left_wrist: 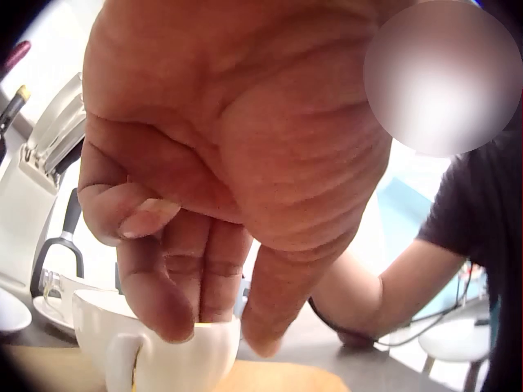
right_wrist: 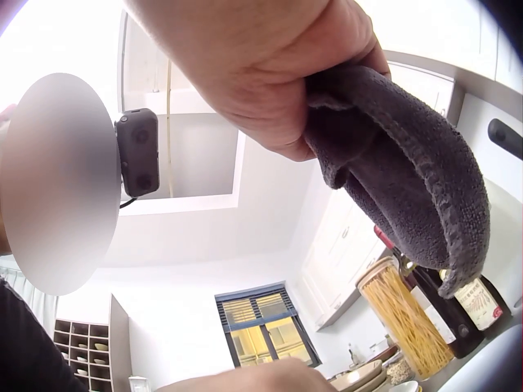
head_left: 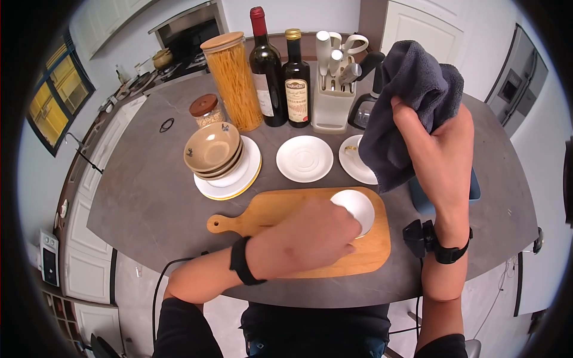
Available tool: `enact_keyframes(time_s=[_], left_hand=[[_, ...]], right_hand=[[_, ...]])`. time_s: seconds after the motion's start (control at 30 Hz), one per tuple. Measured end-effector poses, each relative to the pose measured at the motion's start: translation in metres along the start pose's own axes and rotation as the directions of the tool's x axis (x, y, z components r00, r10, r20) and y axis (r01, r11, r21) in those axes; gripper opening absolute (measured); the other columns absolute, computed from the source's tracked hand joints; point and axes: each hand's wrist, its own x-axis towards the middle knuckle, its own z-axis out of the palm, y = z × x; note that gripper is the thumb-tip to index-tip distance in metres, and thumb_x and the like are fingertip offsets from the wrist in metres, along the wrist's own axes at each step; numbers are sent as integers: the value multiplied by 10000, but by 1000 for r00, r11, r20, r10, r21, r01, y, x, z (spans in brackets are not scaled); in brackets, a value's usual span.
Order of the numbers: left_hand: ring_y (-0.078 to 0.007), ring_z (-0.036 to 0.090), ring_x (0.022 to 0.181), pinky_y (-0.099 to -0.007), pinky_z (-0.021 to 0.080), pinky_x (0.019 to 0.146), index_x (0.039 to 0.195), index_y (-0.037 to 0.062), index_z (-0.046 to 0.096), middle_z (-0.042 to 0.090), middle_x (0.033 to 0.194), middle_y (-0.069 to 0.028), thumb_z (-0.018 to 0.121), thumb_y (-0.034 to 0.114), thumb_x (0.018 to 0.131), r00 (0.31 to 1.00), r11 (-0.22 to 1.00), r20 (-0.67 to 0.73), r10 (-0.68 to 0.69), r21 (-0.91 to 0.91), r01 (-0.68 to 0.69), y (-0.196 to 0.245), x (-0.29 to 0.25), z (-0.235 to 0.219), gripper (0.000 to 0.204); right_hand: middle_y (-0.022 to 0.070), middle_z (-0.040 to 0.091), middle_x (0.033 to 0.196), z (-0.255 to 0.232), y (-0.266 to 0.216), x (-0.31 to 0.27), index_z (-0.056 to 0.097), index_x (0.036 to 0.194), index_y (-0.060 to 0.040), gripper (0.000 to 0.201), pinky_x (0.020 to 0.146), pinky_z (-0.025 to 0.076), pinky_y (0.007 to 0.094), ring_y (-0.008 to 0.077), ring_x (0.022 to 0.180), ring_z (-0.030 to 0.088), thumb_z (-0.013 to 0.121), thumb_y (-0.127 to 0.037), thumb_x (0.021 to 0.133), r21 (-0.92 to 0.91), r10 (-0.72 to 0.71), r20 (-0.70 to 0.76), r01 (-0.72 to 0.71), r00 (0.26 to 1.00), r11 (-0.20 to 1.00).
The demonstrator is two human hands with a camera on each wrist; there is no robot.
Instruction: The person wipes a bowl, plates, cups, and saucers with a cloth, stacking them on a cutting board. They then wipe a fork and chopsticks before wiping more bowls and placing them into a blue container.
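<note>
A white cup (head_left: 358,210) is over the right part of the wooden cutting board (head_left: 286,206). My left hand (head_left: 307,238) grips the cup at its rim, with fingers over the edge and the thumb (left_wrist: 266,331) by the outer wall. The cup's handle (left_wrist: 122,363) shows in the left wrist view. My right hand (head_left: 444,155) is raised at the right and holds a bunched dark grey towel (head_left: 412,95). Part of the towel (right_wrist: 400,163) droops below the hand in the right wrist view.
Behind the board stand a white saucer (head_left: 304,159), another saucer (head_left: 352,164) with a cup, and stacked bowls (head_left: 213,149) on plates. Farther back are a spaghetti jar (head_left: 236,83), two bottles (head_left: 268,77) and a knife block (head_left: 331,107). A blue container (head_left: 422,200) sits behind my right wrist.
</note>
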Motion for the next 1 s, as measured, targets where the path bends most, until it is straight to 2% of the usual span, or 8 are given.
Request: enact_keyframes(time_s=[0.07,0.17,0.23,0.67,0.77,0.83,0.93,1.0], left_hand=[[-318,723,707,-410,560,633,861,61,744,721,751,-120,700,169,868,957,965,-282,-68,-261,-8,-16,2,-9,117],[-322,721,809,-422,559,701,927,82,748,751,862,-91,743,222,860,942,904,-54,-333,-304,302,-58,10,-32,155],[-309,713,903,-427,560,748,937,81,744,752,944,-101,781,228,819,849,855,-154,-505,40,516,-93,7,-10,192],[-335,704,739,-437,566,640,793,39,696,680,715,-166,730,153,812,944,879,-161,-286,349,326,-106,5,45,120],[-350,696,678,-453,557,600,796,41,693,651,652,-191,682,122,853,917,872,-273,-291,319,372,-108,6,34,100],[-355,702,706,-459,548,621,840,22,699,673,712,-225,665,101,889,802,809,-364,-473,182,560,-108,9,15,99],[-374,692,727,-458,528,624,878,8,700,676,752,-261,655,95,921,694,865,-534,-483,-168,473,-114,4,-8,107],[-288,707,687,-390,516,629,963,-11,688,703,745,-200,623,83,980,708,876,-526,-472,-193,441,-106,2,-29,117]], right_hand=[[-4,668,821,-4,-1,-1,701,1019,40,177,711,484,249,64,762,570,688,-99,910,-71,18,46,-14,999,997],[1,670,822,-5,-4,-1,701,1023,41,183,711,485,251,65,763,570,689,-102,910,-63,1,17,0,1000,998],[21,653,757,-2,-3,0,683,965,45,173,666,480,265,74,711,560,696,-105,880,-37,-5,-11,4,1000,999],[57,661,729,5,4,0,662,898,56,170,645,496,293,91,688,579,698,-105,856,54,-34,-39,36,999,998],[63,669,762,1,3,-1,659,904,49,170,658,502,290,104,706,593,710,-111,875,9,-2,20,2,1000,1000],[69,674,792,3,8,0,648,962,44,193,668,506,294,108,724,598,717,-124,896,36,-3,23,2,1000,999],[89,684,848,8,7,-1,612,1084,35,252,692,515,315,132,748,615,713,-147,942,114,-5,20,2,1000,993],[105,689,874,13,3,-3,587,1148,31,285,706,521,332,152,755,626,703,-157,968,163,-13,7,12,1000,987]])
